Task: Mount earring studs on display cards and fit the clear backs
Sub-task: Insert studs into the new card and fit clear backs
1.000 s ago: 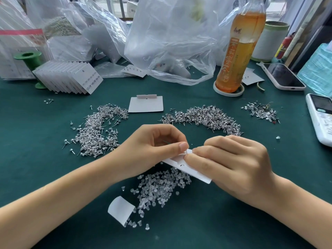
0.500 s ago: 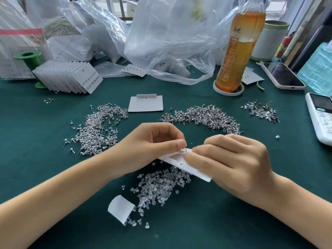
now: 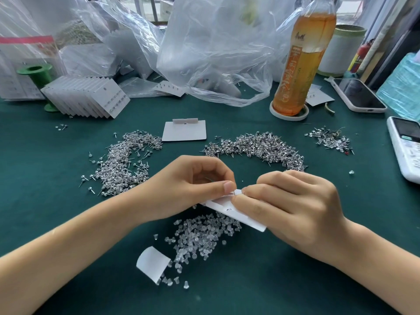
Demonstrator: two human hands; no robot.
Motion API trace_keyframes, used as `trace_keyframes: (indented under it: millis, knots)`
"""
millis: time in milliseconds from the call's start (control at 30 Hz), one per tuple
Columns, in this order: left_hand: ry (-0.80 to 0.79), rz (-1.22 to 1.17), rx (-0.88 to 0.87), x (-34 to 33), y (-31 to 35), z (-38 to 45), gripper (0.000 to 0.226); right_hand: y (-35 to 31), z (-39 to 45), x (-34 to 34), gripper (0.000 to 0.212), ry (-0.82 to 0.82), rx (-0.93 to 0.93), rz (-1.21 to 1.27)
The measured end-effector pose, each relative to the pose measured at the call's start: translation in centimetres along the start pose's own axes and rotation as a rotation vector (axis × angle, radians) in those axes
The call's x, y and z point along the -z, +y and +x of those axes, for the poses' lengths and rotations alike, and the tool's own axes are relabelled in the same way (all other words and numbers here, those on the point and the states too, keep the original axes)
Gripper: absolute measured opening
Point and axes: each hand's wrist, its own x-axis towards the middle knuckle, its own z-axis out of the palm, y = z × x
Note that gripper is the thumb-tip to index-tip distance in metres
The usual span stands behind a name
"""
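Centrally, both hands, left (image 3: 193, 185) and right (image 3: 288, 208), pinching the display card (image 3: 229, 206) edge.

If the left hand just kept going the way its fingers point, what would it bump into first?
Almost at once, the right hand: the left hand points rightward along the white card that both pinch, fingertips nearly touching. Depth is hard to judge.

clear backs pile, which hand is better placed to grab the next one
Left, probably. The left hand only pinches the card at its top edge, and the clear backs pile lies just below it. The right hand wraps the card and carries it.
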Motion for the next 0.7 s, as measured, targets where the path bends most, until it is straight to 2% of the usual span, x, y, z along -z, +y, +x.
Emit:
trace_keyframes:
  millis: [500, 700]
  knots:
    - [-0.001, 0.014, 0.013, 0.26, 0.07, -0.18, 0.016, -0.28, 0.14, 0.1, 0.014, 0.007, 0.012, -0.025]
    - [-0.034, 0.045, 0.023, 0.27, 0.14, -0.3, 0.007, -0.36, 0.18, 0.22, 0.011, -0.016, 0.048, -0.035]
